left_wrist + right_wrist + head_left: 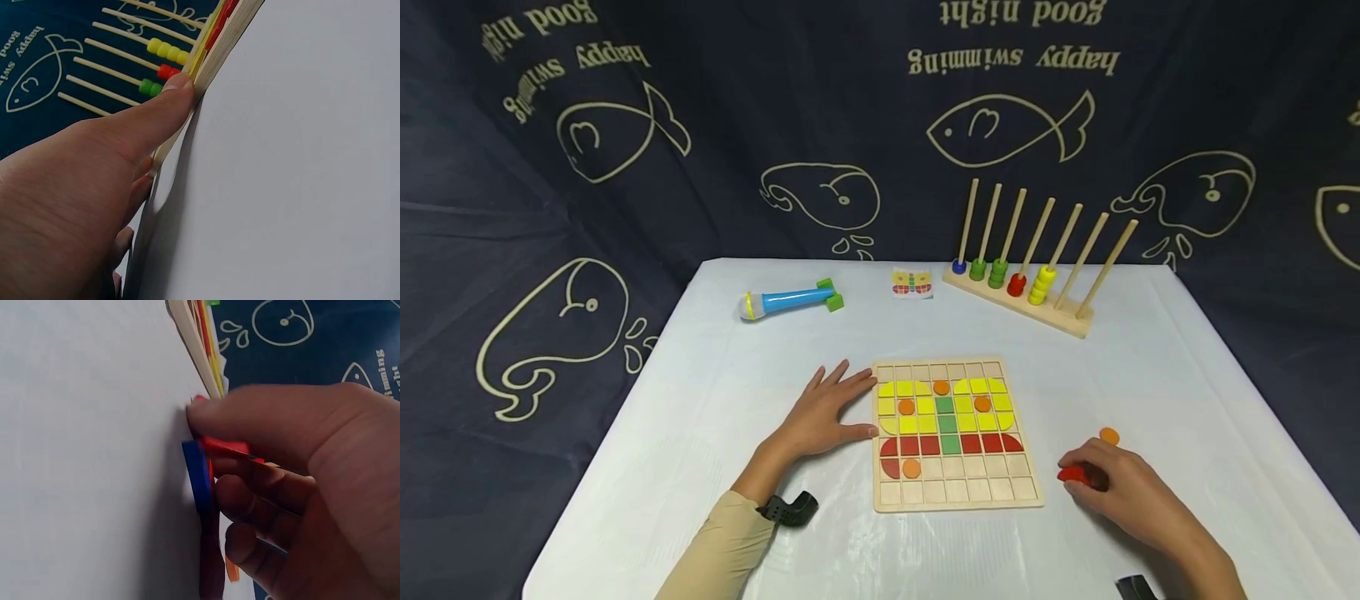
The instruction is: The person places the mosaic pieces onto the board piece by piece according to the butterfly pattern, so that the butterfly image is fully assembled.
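Observation:
My left hand [822, 418] lies along the left edge of a square wooden mosaic board [955, 494], fingers straight, fingertips and thumb right at its rim. Yellow tiles [907, 423], green tiles [947, 423], dark red tiles [972, 443] and orange discs [912, 468] sit in the board's grid. To the right of the board, my right hand [1123, 492] pinches a red mosaic tile [1073, 474] between thumb and fingers. Beneath that hand, the right wrist view shows a blue tile [197, 475] and a dark red tile [212, 559], hidden in the head view.
An orange disc [1108, 436] lies just beyond my right hand. Towards the back are a blue toy microphone [796, 299], a small picture card [912, 283] and a wooden bead rack [1022, 310] with upright pegs. A dark printed cloth [737, 125] hangs behind the white table [662, 500].

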Demonstrator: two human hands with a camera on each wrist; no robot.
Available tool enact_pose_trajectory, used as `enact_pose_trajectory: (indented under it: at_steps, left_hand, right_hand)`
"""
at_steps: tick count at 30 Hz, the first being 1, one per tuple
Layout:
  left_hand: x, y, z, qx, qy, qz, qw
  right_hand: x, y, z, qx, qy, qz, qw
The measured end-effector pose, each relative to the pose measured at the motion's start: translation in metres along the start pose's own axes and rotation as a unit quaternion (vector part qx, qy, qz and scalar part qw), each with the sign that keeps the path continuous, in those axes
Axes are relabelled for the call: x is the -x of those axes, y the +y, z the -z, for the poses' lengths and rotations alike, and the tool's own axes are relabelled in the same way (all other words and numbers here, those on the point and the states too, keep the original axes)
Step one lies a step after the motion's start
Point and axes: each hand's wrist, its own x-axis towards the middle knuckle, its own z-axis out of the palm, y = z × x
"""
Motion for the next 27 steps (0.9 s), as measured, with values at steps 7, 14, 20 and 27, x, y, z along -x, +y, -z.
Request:
enact_pose_trajectory:
  at_steps: [7,14,20,27]
  left_hand:
    - [-0.001,0.000,0.000,0.002,0.004,-0.001,1.0000]
    - [-0.002,0.000,0.001,0.001,0.004,-0.003,1.0000]
    - [0.000,0.000,0.001,0.001,-0.001,-0.001,1.0000]
    - [0.000,-0.001,0.001,0.001,0.000,-0.001,1.0000]
  right_hand:
    - [-0.003,0.000,0.001,0.016,0.039,0.021,0.9989]
    - [-0.005,0.001,0.003,0.029,0.024,0.015,0.9992]
    - [-0.011,-0.004,-0.005,0.026,0.012,-0.002,0.9996]
    - [-0.017,-0.010,-0.006,-0.006,-0.020,0.010,0.9997]
